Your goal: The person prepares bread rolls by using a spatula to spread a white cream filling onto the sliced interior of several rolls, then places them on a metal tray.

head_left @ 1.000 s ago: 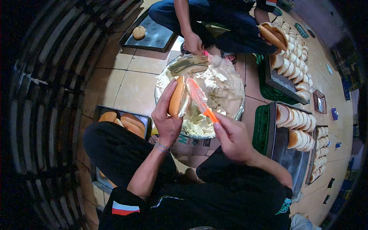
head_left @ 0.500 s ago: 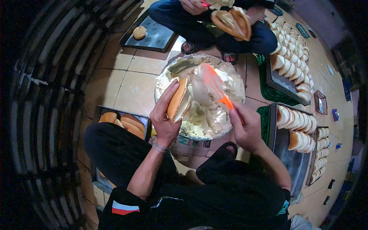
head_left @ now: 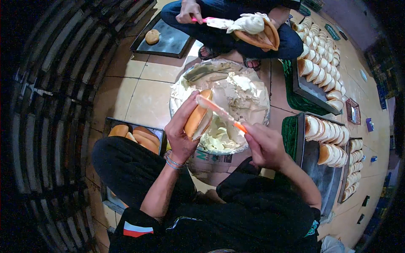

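Observation:
My left hand [head_left: 182,126] is wrapped round a split bun [head_left: 196,120], held upright over the left side of a wide tub. Pale cream shows along the bun's open side. In my right hand [head_left: 266,145] is the orange handle of a spatula [head_left: 225,114]. Its cream-coated blade reaches left across the tub and meets the bun's upper cut edge. Whipped cream [head_left: 240,90] lies in uneven heaps inside the tub [head_left: 172,99], between my knees and a co-worker.
Opposite me, a seated co-worker spreads cream on an opened bun [head_left: 255,41] with a pink-handled spatula [head_left: 213,22]. Plain buns fill a tray [head_left: 162,145] by my left knee. A dark tray [head_left: 175,38] holds one bun. At right, trays [head_left: 300,137] carry rows of cream-filled buns [head_left: 327,128].
My right hand has brought the spatula down and left, from above the cream onto the bun. The co-worker's spatula has swung into view, laying a large lump of cream on their bun.

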Demonstrator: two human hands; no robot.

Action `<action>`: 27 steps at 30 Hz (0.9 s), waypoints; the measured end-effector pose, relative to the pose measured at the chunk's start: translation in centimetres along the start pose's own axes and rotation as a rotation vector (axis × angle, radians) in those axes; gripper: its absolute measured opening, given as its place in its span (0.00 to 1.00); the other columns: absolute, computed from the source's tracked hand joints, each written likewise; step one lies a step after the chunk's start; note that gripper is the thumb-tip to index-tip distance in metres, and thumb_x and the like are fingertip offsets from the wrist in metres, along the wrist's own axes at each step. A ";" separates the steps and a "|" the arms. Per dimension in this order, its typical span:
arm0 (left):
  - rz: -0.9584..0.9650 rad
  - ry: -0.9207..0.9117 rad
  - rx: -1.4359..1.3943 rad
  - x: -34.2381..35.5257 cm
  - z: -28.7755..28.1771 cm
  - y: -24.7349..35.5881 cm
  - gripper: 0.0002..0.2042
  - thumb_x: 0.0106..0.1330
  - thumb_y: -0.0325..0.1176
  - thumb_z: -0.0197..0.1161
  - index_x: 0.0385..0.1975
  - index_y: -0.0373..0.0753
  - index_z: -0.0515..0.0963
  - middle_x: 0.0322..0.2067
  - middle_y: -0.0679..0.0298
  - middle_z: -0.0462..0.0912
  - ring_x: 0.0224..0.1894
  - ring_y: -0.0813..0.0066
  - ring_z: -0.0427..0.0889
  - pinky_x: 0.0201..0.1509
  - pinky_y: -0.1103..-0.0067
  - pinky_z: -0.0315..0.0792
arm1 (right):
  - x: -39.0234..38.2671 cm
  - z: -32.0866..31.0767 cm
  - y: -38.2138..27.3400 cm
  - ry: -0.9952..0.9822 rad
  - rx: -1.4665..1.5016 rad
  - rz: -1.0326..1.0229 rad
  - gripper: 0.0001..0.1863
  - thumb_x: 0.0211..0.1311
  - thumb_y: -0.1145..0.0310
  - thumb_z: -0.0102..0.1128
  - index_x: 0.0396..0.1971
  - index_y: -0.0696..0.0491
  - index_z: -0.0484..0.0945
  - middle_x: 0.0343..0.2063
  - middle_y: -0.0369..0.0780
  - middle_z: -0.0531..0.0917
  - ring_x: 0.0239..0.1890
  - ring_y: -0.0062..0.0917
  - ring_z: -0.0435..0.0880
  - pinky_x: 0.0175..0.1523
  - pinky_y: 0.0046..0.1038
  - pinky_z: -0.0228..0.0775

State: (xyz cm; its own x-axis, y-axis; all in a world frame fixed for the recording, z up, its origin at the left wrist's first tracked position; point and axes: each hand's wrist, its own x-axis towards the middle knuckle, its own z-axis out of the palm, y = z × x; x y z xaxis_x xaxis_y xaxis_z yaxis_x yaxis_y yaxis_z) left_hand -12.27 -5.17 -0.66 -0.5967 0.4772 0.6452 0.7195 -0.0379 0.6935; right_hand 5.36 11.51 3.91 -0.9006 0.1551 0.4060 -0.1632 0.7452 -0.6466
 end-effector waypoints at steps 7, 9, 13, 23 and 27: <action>-0.006 -0.027 0.022 0.0 -0.1 -0.2 0.27 0.54 0.24 0.71 0.57 0.35 0.76 0.56 0.49 0.79 0.60 0.58 0.78 0.62 0.70 0.73 | -1.9 -1.1 1.8 0.031 0.059 -0.127 0.14 0.57 0.76 0.61 0.45 0.56 0.81 0.30 0.46 0.84 0.27 0.38 0.84 0.34 0.35 0.76; -0.172 0.012 -0.122 -0.4 -0.8 0.1 0.26 0.54 0.22 0.71 0.57 0.34 0.75 0.54 0.53 0.81 0.56 0.62 0.81 0.60 0.72 0.74 | -0.6 -2.7 2.5 -0.002 -0.091 0.494 0.14 0.60 0.71 0.62 0.46 0.58 0.82 0.25 0.44 0.83 0.24 0.36 0.82 0.32 0.32 0.74; -0.767 0.111 -0.889 -0.8 -0.4 0.2 0.26 0.58 0.21 0.69 0.58 0.35 0.72 0.49 0.60 0.81 0.50 0.70 0.82 0.57 0.75 0.75 | 0.7 -2.3 7.8 -0.340 -0.359 0.436 0.12 0.61 0.65 0.62 0.42 0.54 0.82 0.28 0.49 0.84 0.31 0.43 0.85 0.39 0.39 0.76; -1.013 0.028 -1.254 -1.4 5.4 2.6 0.21 0.66 0.26 0.64 0.59 0.38 0.71 0.55 0.64 0.78 0.57 0.72 0.76 0.66 0.70 0.68 | -1.0 0.8 3.9 0.302 0.379 0.268 0.56 0.44 0.52 0.81 0.70 0.54 0.54 0.50 0.46 0.78 0.49 0.33 0.80 0.57 0.34 0.72; -0.963 -0.245 -1.252 -2.3 9.8 6.3 0.23 0.66 0.27 0.64 0.60 0.32 0.68 0.57 0.57 0.75 0.60 0.66 0.74 0.68 0.68 0.67 | -6.1 -0.3 2.8 0.476 0.614 0.411 0.59 0.44 0.63 0.81 0.72 0.55 0.48 0.56 0.47 0.74 0.54 0.34 0.78 0.59 0.34 0.72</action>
State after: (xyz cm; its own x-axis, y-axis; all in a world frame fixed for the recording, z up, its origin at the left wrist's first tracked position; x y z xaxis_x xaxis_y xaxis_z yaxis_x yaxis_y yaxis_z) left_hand -2.86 2.05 -0.92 -0.4774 0.8662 -0.1475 -0.6798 -0.2578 0.6866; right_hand 10.50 12.88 -0.16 -0.6942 0.6908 0.2022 -0.1741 0.1114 -0.9784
